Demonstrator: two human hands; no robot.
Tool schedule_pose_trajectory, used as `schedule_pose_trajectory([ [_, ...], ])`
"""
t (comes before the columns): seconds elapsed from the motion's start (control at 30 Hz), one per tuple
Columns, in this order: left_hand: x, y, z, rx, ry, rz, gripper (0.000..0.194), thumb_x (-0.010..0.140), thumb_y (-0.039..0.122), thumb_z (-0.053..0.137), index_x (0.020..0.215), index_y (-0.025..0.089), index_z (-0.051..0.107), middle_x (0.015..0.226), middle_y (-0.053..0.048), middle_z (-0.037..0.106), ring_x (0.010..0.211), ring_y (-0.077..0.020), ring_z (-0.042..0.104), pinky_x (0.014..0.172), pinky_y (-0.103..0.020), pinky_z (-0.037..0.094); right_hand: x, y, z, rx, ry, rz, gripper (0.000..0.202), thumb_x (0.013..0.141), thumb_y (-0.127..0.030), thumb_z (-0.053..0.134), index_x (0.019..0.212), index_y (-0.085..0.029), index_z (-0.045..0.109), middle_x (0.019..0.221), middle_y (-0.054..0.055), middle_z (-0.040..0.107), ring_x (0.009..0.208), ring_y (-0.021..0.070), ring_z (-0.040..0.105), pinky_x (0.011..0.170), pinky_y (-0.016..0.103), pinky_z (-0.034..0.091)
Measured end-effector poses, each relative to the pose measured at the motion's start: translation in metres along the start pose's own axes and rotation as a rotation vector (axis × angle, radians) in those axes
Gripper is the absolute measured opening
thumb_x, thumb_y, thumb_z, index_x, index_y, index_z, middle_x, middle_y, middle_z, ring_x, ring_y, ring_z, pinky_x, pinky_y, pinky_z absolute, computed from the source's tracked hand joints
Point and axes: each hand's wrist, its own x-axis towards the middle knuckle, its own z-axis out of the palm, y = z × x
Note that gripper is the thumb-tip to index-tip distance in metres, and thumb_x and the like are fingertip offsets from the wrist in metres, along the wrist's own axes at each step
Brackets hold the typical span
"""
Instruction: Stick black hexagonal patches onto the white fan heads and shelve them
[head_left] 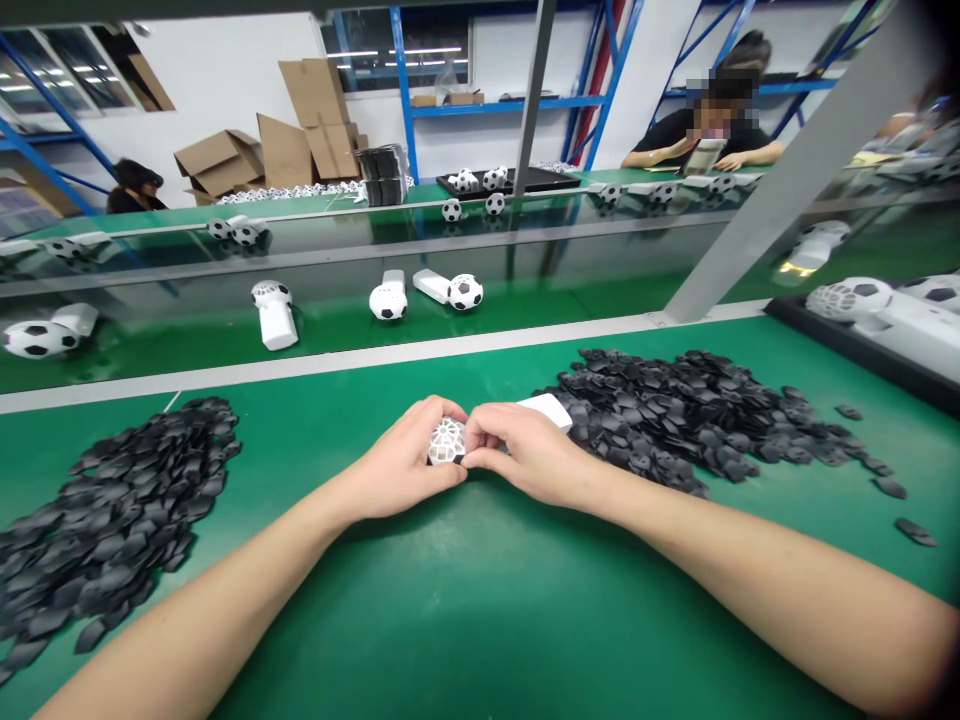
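Note:
A white handheld fan with a ball-shaped head and lattice grille (448, 441) is between my hands, just above the green tabletop. My left hand (409, 455) is wrapped round the left side of the head. At its right side, my right hand (529, 452) has thumb and fingers pinched together against the head; whatever lies between these fingertips is hidden. The fan's white handle (549, 410) sticks out behind my right hand, towards a pile of small black plastic pieces (660, 415). Some black shows at the lower edge of the head.
Another heap of black pieces (135, 510) spreads over the left of the green table (420, 620). Beyond a pale rail, football-patterned fans (465, 292) lie on a green conveyor (330, 320). A black tray (862, 345) with fans stands right, beside a slanting grey post (780, 180). Co-workers sit opposite.

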Motion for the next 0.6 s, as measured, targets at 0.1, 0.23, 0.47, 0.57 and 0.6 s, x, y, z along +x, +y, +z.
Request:
schedule_pose_trajectory([
  [0.1,0.001,0.000,0.006,-0.046,0.033,-0.024,0.035,0.071,0.022,0.056,0.104,0.020,0.045,0.099,-0.003,0.054,0.083,-0.0189,0.050,0.068,-0.030,0.042,0.001,-0.001,0.003,0.033,0.009,0.029,0.015,0.075,-0.011,0.063,0.068,-0.017,0.051,0.068,-0.004,0.053,0.064,0.0097,0.047,0.058,0.020,0.034],
  [0.23,-0.005,0.002,0.007,-0.116,0.108,-0.055,0.038,0.066,0.019,0.060,0.102,0.020,0.047,0.089,-0.001,0.054,0.072,-0.0149,0.049,0.062,-0.026,0.040,0.000,-0.001,-0.015,0.105,0.003,0.059,0.011,0.080,-0.022,0.060,0.073,-0.018,0.052,0.070,-0.003,0.056,0.063,0.0097,0.050,0.058,0.020,0.038],
  [0.47,-0.001,-0.029,-0.058,-0.023,0.531,-0.117,0.043,0.065,0.028,0.062,0.105,0.020,0.047,0.095,-0.002,0.056,0.068,-0.0137,0.053,0.058,-0.024,0.043,-0.007,0.025,-0.085,-0.665,0.112,0.436,0.018,0.083,-0.034,0.053,0.090,-0.017,0.056,0.092,0.008,0.061,0.087,0.0243,0.056,0.064,0.030,0.042],
  [0.57,0.030,-0.061,-0.087,0.139,0.762,-0.233,0.043,0.064,0.032,0.060,0.104,0.018,0.048,0.090,-0.003,0.056,0.072,-0.0178,0.055,0.062,-0.029,0.046,-0.009,0.037,-0.091,-0.794,-0.085,0.576,0.024,0.084,-0.034,0.052,0.095,-0.014,0.058,0.092,0.012,0.062,0.086,0.0287,0.059,0.061,0.033,0.044],
  [0.6,0.042,-0.073,-0.094,0.169,0.797,-0.256,0.044,0.065,0.032,0.058,0.104,0.017,0.047,0.089,-0.004,0.056,0.074,-0.0190,0.056,0.065,-0.030,0.046,-0.009,0.039,-0.090,-0.807,-0.133,0.585,0.025,0.083,-0.034,0.053,0.097,-0.013,0.058,0.092,0.013,0.062,0.085,0.0293,0.060,0.061,0.034,0.044],
])
